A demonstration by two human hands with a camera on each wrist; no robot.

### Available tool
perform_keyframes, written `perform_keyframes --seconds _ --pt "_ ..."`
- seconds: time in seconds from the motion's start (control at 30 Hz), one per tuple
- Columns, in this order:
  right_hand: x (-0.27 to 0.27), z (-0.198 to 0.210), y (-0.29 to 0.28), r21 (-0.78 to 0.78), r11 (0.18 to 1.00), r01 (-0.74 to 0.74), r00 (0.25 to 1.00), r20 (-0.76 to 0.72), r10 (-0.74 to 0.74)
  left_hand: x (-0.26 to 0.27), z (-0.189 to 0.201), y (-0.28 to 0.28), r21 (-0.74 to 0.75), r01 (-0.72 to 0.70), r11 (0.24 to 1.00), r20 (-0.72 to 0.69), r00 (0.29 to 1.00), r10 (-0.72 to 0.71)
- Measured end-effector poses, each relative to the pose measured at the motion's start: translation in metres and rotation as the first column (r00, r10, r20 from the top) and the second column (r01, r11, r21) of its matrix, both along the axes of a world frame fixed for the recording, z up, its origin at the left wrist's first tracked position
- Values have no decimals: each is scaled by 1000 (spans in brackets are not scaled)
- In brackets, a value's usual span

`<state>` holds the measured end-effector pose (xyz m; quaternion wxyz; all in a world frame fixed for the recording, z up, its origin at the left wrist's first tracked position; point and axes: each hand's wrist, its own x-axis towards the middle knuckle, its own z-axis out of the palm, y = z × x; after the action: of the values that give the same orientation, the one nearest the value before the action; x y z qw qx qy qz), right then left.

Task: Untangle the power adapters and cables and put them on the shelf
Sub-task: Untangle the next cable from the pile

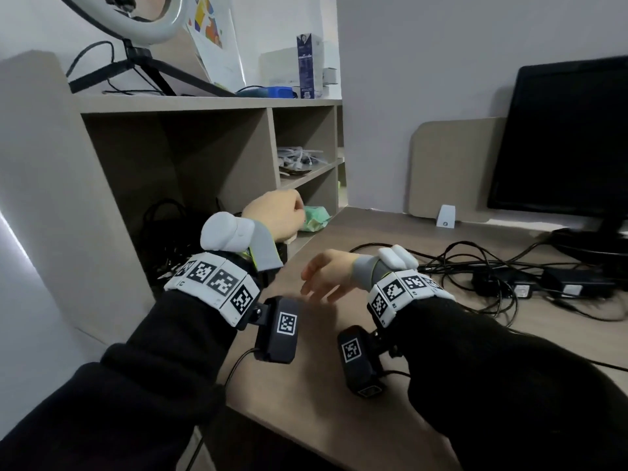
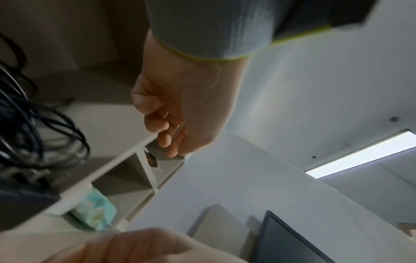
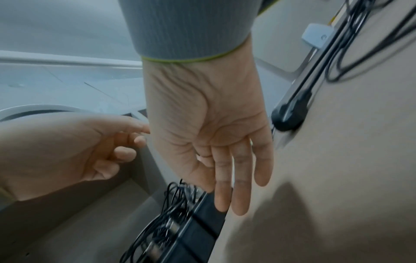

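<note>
Head view: 2 black power adapters (image 1: 543, 283) with tangled cables (image 1: 475, 266) lie on the desk (image 1: 373, 385), right of both hands, strung out left-to-right. Right hand (image 1: 328, 273), fingers loosely spread and holding nothing, is nearer to them. Left hand (image 1: 275, 215) is curled at the shelf (image 1: 204, 105) opening, far left; a stowed pile of cables (image 1: 166, 239) sits inside.

Left wrist view: fingers loosely curled, nothing in them.

Right wrist view: palm flat, fingers straight, empty. Remaining adapters lie behind it to the right, so the right hand should reach, I'd say.
</note>
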<state>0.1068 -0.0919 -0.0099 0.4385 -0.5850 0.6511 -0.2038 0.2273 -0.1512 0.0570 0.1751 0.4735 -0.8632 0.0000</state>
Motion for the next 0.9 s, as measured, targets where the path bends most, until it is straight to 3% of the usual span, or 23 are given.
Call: perform_keyframes --seconds 0.33,0.47,0.73,0.8,0.9 --pt "-130 23 72 -83 956 283 934 -203 -294 -139 -22 39 164 314 935 -5 948 -318" --pt "-181 30 111 -128 893 432 844 -291 -450 -188 -31 66 224 445 867 -18 891 -453" --pt "-259 29 156 -185 701 689 554 -489 -674 -258 -46 116 262 682 683 -74 720 -690" --pt "-271 24 154 -200 662 722 523 -469 -712 -272 -51 121 292 680 673 -21 708 -706" --pt "-276 14 149 -165 678 717 536 -492 -686 -285 -59 121 350 646 678 97 695 -712"
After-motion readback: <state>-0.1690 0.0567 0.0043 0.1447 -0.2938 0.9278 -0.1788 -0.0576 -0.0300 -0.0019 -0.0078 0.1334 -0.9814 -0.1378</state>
